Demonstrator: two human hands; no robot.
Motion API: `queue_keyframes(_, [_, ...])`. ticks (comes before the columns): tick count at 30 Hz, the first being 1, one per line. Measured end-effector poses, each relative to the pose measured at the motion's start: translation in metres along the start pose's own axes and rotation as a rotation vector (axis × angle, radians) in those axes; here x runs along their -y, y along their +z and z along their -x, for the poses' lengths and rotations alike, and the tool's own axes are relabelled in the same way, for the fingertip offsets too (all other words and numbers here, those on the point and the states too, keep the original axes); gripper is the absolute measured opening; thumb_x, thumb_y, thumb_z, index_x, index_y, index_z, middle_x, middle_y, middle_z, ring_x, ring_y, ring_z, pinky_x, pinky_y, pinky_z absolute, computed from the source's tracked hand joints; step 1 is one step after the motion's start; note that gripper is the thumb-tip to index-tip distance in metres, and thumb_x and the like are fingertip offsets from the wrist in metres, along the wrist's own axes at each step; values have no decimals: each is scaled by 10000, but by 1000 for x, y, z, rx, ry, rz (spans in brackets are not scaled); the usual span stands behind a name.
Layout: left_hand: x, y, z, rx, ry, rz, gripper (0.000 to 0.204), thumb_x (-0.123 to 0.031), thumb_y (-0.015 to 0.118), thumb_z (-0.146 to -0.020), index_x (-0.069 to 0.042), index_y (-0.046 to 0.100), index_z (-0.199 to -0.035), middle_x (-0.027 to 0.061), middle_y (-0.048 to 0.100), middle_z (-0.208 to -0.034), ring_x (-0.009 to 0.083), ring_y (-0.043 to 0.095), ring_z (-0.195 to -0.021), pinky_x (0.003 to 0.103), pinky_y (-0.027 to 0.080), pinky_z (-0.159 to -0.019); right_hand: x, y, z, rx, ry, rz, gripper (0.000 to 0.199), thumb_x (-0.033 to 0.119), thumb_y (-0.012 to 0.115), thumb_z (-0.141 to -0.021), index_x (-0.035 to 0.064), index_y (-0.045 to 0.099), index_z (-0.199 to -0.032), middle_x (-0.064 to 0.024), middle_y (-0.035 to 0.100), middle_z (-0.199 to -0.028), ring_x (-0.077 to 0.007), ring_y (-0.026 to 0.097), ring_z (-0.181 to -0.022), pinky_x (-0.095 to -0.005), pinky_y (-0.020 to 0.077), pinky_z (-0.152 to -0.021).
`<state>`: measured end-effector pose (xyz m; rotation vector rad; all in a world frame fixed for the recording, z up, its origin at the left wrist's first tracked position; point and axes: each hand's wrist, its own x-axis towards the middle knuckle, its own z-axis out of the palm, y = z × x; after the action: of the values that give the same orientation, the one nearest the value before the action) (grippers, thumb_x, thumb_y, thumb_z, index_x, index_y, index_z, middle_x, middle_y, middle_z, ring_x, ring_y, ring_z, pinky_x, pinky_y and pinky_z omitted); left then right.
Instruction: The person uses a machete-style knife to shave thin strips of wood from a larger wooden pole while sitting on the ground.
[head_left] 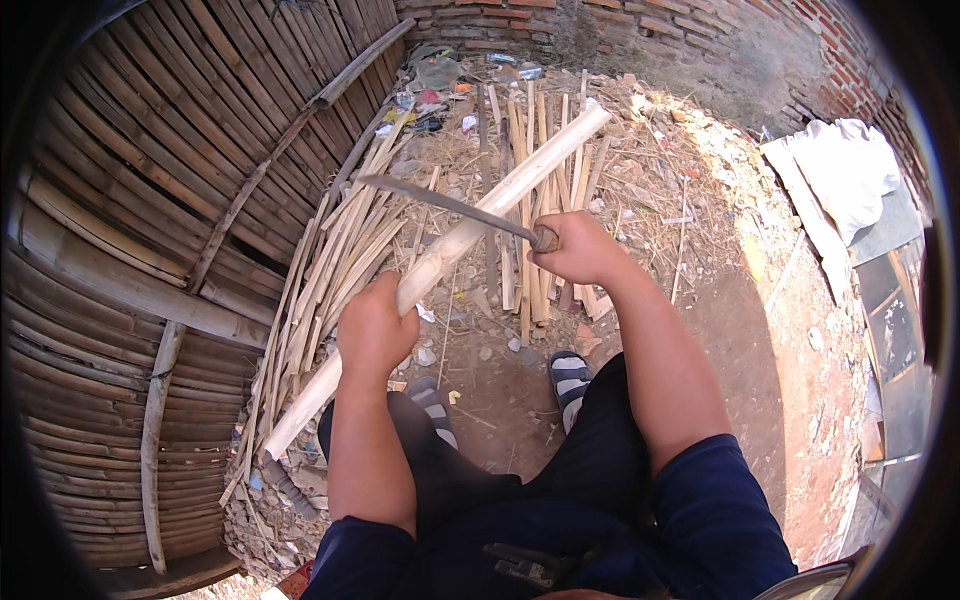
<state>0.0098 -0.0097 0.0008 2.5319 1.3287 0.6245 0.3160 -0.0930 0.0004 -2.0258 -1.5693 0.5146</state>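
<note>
Grips machete point(460, 207) in right hand point(575, 250), pale pole point(440, 260) in left hand point(376, 328); probably stiff, fairly light wood; best held below blade point(428, 196)

dirt ground point(730, 340) | left strip pile point(310, 300) | centre strip pile point(543, 290) | stone rubble point(650, 140) | far scraps point(428, 97), probably litter
</note>
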Motion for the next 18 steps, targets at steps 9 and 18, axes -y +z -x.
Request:
queue_keyframes(9, [11,-4,11,177,-103,-63,300,-142,718,-774,-52,704,-1060,227,718,-906,444,691,-881,523,540,-801,-9,-14,-5,-157,221,-1208,241,220,779,-928,92,608,-1040,-62,720,-973,-88,513,-588,-243,455,-555])
queue_keyframes(18, [16,6,11,113,-93,-102,300,-146,723,-770,-47,693,-1052,218,716,-903,439,692,-866,529,543,-791,-6,12,-20,120,326,-1277,393,323,791,-933,67,589,-1153,-4,568,-968,-69,512,-633,-239,473,-576])
